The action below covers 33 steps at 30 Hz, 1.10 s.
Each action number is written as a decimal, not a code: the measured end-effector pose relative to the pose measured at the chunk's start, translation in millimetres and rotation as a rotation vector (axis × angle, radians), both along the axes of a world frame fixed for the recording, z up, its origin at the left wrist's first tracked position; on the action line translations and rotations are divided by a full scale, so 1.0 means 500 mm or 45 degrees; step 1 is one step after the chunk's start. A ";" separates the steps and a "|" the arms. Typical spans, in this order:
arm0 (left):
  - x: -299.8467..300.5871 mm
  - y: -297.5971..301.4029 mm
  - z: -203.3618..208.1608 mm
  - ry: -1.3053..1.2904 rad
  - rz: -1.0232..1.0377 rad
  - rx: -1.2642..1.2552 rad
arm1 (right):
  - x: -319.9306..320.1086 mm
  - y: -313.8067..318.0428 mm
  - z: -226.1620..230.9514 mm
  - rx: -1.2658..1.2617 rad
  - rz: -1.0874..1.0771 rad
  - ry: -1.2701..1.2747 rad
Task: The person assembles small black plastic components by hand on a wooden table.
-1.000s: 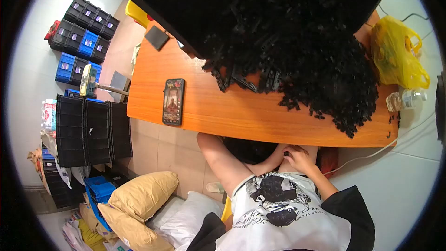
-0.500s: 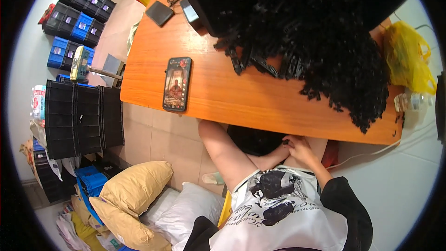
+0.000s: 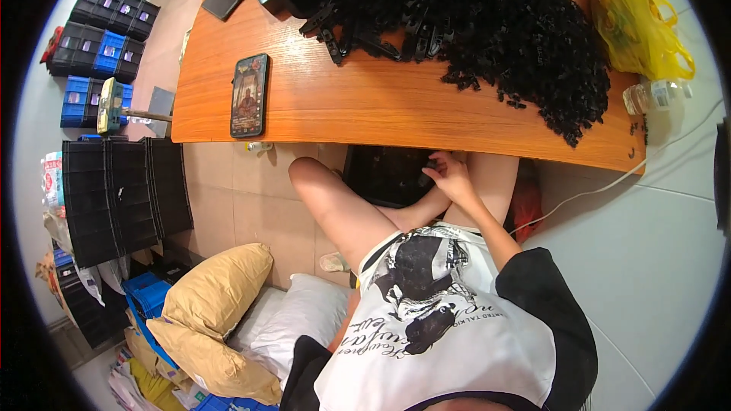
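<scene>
My right hand [image 3: 451, 176] is closed in a pinch on a small black piece [image 3: 432, 164], just in front of the table's near edge. It is over the right side of a black tray [image 3: 381, 171], which is partly hidden under the tabletop. What lies in the tray is too dark to make out. My left hand is not in view; only a bit of the left arm shows beside my shirt, below the black sleeve. On the wooden table [image 3: 327, 110] lies a large heap of small black pieces [image 3: 525, 53], with several longer black parts at its left edge.
A phone [image 3: 250, 95] with a lit screen lies at the table's left. A yellow plastic bag [image 3: 632, 27] and a clear bottle [image 3: 659, 97] are on the right. Black crates [image 3: 126, 198] stand at left, with a stuffed tan sack [image 3: 217, 289] and white sacks nearer me.
The view has shifted, so the table appears higher and farther left. My right hand has moved from beside my leg out over the tray, still pinching a small dark piece.
</scene>
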<state>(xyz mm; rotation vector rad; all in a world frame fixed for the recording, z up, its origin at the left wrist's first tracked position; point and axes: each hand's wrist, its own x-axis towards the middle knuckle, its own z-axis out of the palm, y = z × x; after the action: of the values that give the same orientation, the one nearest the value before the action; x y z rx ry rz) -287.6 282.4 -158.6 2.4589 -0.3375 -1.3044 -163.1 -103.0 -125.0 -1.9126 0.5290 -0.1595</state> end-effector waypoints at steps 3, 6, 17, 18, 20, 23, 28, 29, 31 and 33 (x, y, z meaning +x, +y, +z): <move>0.026 0.023 0.004 -0.041 -0.019 0.098 | 0.021 -0.007 -0.057 0.173 -0.070 0.143; 0.129 0.000 0.078 -0.186 -0.102 0.082 | 0.021 -0.007 -0.076 0.728 -0.058 0.017; 0.479 -0.431 0.382 -1.034 0.170 -0.997 | 0.016 -0.085 0.300 0.319 0.550 -0.162; 0.512 -0.465 0.384 -1.120 0.087 -0.958 | 0.033 -0.096 0.319 -0.005 0.364 -0.291; 0.591 -0.538 0.368 -1.440 -0.069 -1.133 | 0.058 -0.121 0.325 -0.261 0.034 -0.404; 0.676 -0.612 0.339 -1.728 -0.049 -0.981 | 0.068 -0.135 0.317 -0.402 -0.126 -0.555; 0.681 -0.654 0.289 -1.866 -0.063 -0.641 | 0.039 -0.138 0.275 -0.415 -0.091 -0.530; 0.666 -0.659 0.286 -1.863 -0.083 -0.624 | 0.036 -0.141 0.263 -0.417 -0.109 -0.546; 0.647 -0.661 0.292 -1.820 -0.097 -0.734 | 0.038 -0.144 0.249 -0.414 -0.143 -0.545; 0.628 -0.653 0.304 -1.734 -0.110 -0.832 | 0.043 -0.142 0.246 -0.441 -0.167 -0.554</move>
<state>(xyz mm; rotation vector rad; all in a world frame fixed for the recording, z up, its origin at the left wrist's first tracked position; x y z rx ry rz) 26.4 -44.3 -6.8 2.2911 -0.9618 0.6122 -141.7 -174.2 -1.9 -2.0918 0.3444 -0.7763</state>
